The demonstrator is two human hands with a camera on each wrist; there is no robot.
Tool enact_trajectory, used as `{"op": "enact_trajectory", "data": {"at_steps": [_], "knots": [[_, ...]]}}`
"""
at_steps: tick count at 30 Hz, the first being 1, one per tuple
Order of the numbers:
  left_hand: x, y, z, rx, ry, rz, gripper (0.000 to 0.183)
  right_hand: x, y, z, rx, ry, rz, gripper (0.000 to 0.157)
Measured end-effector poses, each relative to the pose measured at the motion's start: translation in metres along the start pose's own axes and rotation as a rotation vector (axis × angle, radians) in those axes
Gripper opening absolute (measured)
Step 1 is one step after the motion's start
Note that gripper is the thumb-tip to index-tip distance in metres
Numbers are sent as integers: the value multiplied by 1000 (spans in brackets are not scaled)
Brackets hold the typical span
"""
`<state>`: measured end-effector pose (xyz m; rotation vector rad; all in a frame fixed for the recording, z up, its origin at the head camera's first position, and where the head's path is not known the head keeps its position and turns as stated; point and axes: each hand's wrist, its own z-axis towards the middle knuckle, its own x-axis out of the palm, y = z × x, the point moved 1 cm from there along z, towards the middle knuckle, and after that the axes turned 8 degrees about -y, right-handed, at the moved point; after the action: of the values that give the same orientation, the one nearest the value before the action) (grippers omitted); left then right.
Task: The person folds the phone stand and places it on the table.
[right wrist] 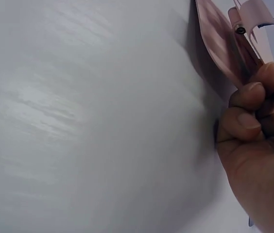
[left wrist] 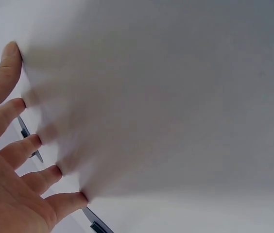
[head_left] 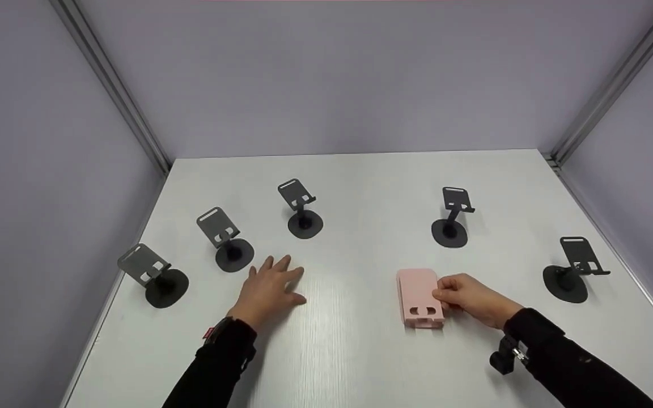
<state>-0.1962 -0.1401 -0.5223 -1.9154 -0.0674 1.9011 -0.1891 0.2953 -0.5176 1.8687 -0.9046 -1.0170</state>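
A pink folding phone stand [head_left: 418,290] is on the white table, right of the middle. My right hand [head_left: 474,297] pinches its right edge between thumb and fingers. In the right wrist view the stand's pink base [right wrist: 219,41] and a hinge show beyond the curled fingers [right wrist: 248,94]. My left hand [head_left: 270,292] has its fingers spread, and in the left wrist view the fingertips [left wrist: 54,171] touch the tabletop. Nearest to it is a black phone stand [head_left: 236,254], just past the fingers on the left.
More black phone stands stand around: one at far left [head_left: 166,288], one at back centre [head_left: 305,224], one at back right [head_left: 449,233] and one at far right [head_left: 565,284]. Grey panels [head_left: 326,79] wall the table [head_left: 349,187] at the back and both sides.
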Motion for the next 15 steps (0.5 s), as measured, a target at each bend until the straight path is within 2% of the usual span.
{"op": "enact_trajectory", "data": {"at_steps": [7,15], "knots": [[0,1,0,4,-4,6,66,-2,4,-3,66,2,-22,19],[-1,0,-1,13,-18,-14,66,-3,6,-6,127,-2,-56,30]]}}
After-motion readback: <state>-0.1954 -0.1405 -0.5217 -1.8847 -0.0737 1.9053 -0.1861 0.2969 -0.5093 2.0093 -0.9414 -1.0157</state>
